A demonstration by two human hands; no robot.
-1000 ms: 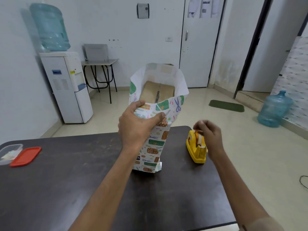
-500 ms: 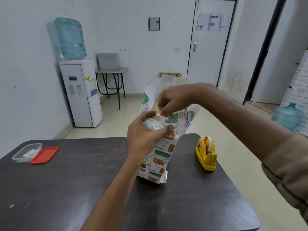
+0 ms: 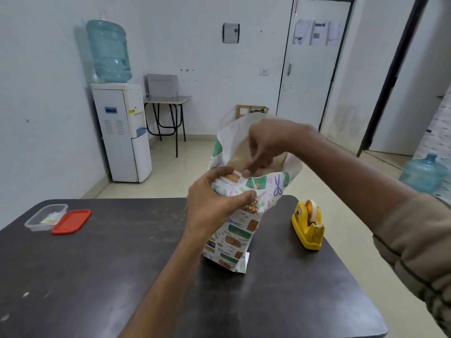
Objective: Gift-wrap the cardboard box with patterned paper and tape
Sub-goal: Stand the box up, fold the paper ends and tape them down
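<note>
Filling the lower half of the head view, a dark brown, scuffed bench (image 3: pixel 109 276) with rounded corners stands on a pale tiled floor in a white-walled room. Against the left wall a white water dispenser (image 3: pixel 122 137) carries an upturned blue bottle. Beside it is a small grey side table (image 3: pixel 168 100) on black metal legs, and farther right a white door (image 3: pixel 307 81) has papers stuck to it. A blue water jug (image 3: pixel 424 175) sits on the floor at the right edge. At the bench's far left corner a clear rectangular plastic container (image 3: pixel 45 217) lies just beside a flat red lid (image 3: pixel 71 222). A yellow plastic tape dispenser (image 3: pixel 308 226) stands near the right edge, apart from the parcel.

Near the middle of the bench's far side, a brown cardboard box (image 3: pixel 236 158) stands upright, only a patch of it showing inside its sleeve of white gift paper (image 3: pixel 234 231) printed with green and orange parcels and purple scissors. The paper rises above the box as an open tube, plain white inside. The left hand (image 3: pixel 214 206) grips the paper's near upper edge, thumb on the printed face, fingers curled over the rim. The right hand (image 3: pixel 266 142) reaches down into the opening, its fingers bunched and bent downward, one fingertip touching the rim just beside the left hand; blur hides whether they pinch anything
</note>
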